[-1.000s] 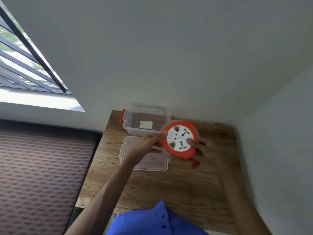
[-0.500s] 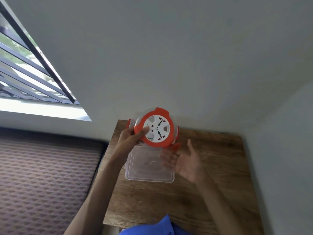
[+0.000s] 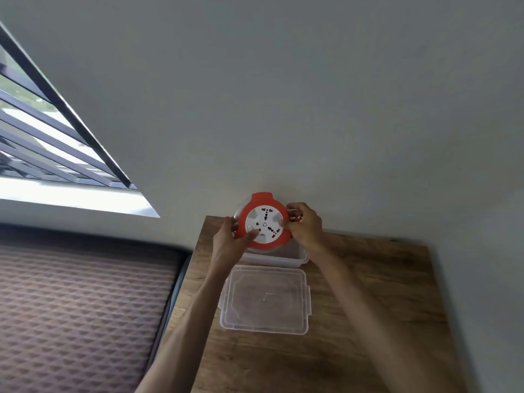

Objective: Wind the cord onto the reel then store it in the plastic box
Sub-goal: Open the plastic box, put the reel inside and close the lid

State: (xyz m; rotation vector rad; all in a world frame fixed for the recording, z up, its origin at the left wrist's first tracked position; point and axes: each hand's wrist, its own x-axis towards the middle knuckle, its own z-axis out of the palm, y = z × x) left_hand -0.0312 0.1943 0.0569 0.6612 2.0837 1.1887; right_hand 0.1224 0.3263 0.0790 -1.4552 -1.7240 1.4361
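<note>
The orange reel, with its white socket face towards me, is held tilted over the clear plastic box at the far edge of the wooden table. My left hand grips the reel's lower left rim. My right hand holds its right side, fingers on the white face. Most of the box is hidden behind the reel and my hands. No loose cord shows.
The clear lid lies flat on the table just in front of the box. A grey wall stands right behind the box and along the table's right side. A patterned mattress lies left of the table, under a barred window.
My left hand carried the reel from above the lid back and over the box. My right hand, open half a second ago, has come back onto the reel's right side.
</note>
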